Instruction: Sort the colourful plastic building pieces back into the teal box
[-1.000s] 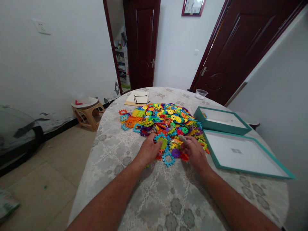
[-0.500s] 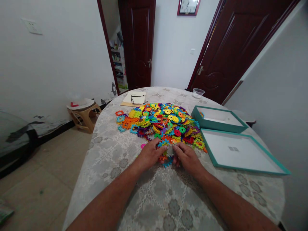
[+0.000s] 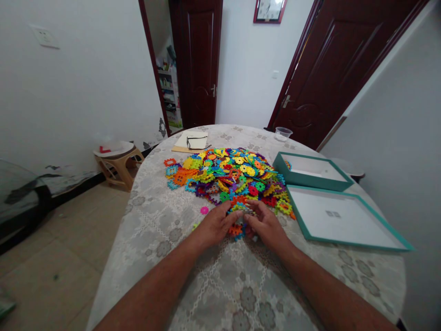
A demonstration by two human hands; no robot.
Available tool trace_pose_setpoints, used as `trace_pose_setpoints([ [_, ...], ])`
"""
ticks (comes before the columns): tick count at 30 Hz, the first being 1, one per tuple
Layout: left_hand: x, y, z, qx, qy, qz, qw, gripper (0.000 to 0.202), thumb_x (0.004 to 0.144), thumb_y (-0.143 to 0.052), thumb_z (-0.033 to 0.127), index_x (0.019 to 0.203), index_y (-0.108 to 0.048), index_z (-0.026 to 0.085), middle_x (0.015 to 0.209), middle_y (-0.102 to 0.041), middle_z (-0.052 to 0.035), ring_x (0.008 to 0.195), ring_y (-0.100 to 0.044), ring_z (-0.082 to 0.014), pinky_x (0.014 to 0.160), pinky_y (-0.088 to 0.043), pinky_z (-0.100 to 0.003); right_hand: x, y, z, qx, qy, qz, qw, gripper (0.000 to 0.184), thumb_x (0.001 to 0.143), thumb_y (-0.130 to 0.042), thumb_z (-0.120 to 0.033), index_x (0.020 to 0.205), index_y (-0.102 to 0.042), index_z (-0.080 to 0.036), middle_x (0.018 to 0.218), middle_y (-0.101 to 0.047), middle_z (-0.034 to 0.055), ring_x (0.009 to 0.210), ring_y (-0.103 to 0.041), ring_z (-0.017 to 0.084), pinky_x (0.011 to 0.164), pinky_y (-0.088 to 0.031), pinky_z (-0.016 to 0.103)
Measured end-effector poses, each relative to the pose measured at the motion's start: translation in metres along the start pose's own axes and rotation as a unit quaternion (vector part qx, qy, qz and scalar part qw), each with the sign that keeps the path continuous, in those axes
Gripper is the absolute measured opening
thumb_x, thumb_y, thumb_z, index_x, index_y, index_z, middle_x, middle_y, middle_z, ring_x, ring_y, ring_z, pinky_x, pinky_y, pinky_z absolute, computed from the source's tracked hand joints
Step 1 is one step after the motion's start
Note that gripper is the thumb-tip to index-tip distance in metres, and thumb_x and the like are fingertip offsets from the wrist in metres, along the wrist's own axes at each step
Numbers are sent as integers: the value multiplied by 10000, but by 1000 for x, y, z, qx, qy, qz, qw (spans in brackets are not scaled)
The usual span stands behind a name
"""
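A heap of colourful plastic interlocking pieces [image 3: 230,177] lies in the middle of a round table with a lace cloth [image 3: 220,285]. My left hand [image 3: 215,225] and my right hand [image 3: 265,225] meet at the near edge of the heap. Their fingertips pinch together on a few small pieces, a grey one and orange and blue ones [image 3: 237,228] below it. A single pink piece [image 3: 204,210] lies apart, just left of my left hand.
A teal box [image 3: 312,171] and its white-lined lid [image 3: 341,218] sit to the right. A notebook with glasses [image 3: 195,141] and a clear plastic cup [image 3: 283,133] stand at the far side. A stool [image 3: 115,158] is on the floor at left.
Both hands have drawn closer together at the near edge of the heap and now pinch on small pieces between them. The camera has shifted slightly.
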State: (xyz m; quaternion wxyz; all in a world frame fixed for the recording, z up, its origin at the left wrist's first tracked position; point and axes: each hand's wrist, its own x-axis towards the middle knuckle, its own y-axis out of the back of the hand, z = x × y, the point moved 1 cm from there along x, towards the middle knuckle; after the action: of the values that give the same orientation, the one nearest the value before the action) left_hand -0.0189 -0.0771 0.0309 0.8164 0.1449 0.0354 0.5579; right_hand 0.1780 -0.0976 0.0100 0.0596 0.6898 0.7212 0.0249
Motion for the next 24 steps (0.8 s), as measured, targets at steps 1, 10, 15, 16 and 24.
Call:
trace_pose_setpoints([
  [1,0,1,2,0,-2,1,1000,301,933,-671,522,900,-716,227,843,-689,-38,780,-589,-185,720,-519,-265,0,0,-1,-3,8,-4,1000,577,860,-762,-469,1351,-570,-234,1067,-761,58,562,-655,138,491,-524,263],
  [10,1,6,4,-56,19,-99,993,316,777,-795,232,1088,-786,176,993,-776,-72,874,-687,-215,774,-557,-292,-2,9,-8,-23,82,-6,996,271,828,-709,-343,1072,-721,-226,1022,-771,48,937,-707,238,829,-567,335],
  [15,5,8,-5,-96,44,-8,994,512,814,-696,137,1319,-697,221,1187,-764,-86,1005,-709,-203,829,-556,-277,-2,22,-11,-5,49,-52,997,330,827,-690,-389,1124,-723,-248,1035,-762,37,887,-699,241,749,-554,325],
  [16,6,8,-6,-101,53,9,993,505,830,-685,148,1329,-684,220,1153,-769,-82,967,-710,-193,804,-553,-269,-2,23,-13,-27,53,-78,995,306,825,-688,-376,1098,-730,-242,1021,-759,33,882,-690,237,747,-543,319],
  [24,-5,3,4,-119,86,-50,988,373,962,-616,396,1275,-715,219,1107,-747,-83,888,-686,-184,700,-547,-257,-7,24,-19,-238,130,-121,955,157,850,-633,-248,974,-727,-229,832,-689,-18,750,-563,178,665,-420,268],
])
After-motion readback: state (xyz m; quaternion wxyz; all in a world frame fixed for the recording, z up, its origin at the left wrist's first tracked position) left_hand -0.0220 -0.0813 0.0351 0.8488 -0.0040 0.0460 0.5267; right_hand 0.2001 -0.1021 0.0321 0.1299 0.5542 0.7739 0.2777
